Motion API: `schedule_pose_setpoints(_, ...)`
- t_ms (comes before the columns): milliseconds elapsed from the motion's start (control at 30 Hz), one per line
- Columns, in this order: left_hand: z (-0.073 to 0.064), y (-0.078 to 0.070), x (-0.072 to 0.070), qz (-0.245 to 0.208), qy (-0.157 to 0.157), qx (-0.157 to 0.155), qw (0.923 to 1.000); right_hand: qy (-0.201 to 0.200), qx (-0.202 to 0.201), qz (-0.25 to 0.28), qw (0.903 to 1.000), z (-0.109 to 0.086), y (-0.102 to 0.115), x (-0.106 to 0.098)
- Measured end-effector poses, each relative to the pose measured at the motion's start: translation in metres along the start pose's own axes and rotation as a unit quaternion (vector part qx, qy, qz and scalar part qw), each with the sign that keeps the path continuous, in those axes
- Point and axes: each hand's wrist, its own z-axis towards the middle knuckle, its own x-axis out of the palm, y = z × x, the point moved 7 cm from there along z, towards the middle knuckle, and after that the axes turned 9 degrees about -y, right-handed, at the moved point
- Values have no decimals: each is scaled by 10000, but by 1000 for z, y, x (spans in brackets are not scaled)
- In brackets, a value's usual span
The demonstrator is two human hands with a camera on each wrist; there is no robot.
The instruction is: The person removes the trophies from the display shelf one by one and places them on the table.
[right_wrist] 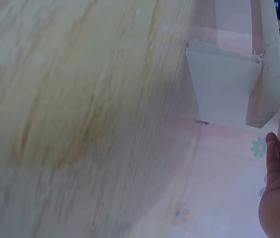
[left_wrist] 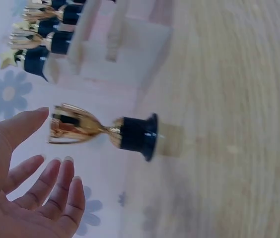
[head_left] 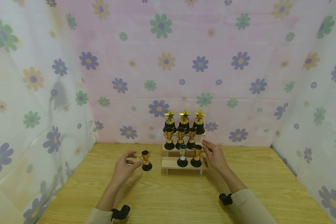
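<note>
Gold and black, a small trophy cup (head_left: pixel 146 161) is standing upright on the wooden table (head_left: pixel 156 199), just beside the left hand (head_left: pixel 124 166) and to the left of a tiered wooden stand (head_left: pixel 169 162). In the left wrist view the left hand is spreading its fingers in a relaxed way, none of them curling round the cup; the thumb tip is hovering right by the cup's rim, though whether it is touching cannot be told. The cup's black base is showing a plain dark side there, and whatever marks the gold bowl may bear are too blurred to read.

The right hand (head_left: pixel 216 157) is reaching to the right end of the stand, its visible fingers lying straight and close together in the right wrist view; whether they are pressing on the wood cannot be told.

On the stand's lowest tier a silver cup (head_left: pixel 182 156) is standing beside another gold cup (head_left: pixel 197 157), which is standing nearer the right hand. Three gold cups (head_left: pixel 180 141) are lining the middle tier, and three star trophies (head_left: pixel 184 123) are rising from black bases on the top one. A white panel (right_wrist: pixel 222 82) is supporting a tier. Behind everything, a flowered cloth (head_left: pixel 184 46) is hanging in purple, green and orange prints.
</note>
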Motion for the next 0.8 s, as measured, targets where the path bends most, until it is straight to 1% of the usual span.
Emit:
schedule_pose_setpoints(133,-1,-9,-2,33,19,69,10000,72,101,57,9999,0,-1,1)
schedule_pose_setpoints(300,-3,-21,-3,2,65,113,9999,82,124,95,9998,1,-2,2)
schedule_pose_setpoints(433,-7,-33,-1,-95,65,261,9996,73,108,71,9999,2,-3,2)
schedule_pose_setpoints(633,-14,-49,9,-253,207,455,9984,58,-1,-18,10000,1,0,1)
schedule_pose_setpoints(800,-18,-55,22,-418,361,535,9970,89,9,-12,10000,1,-1,0)
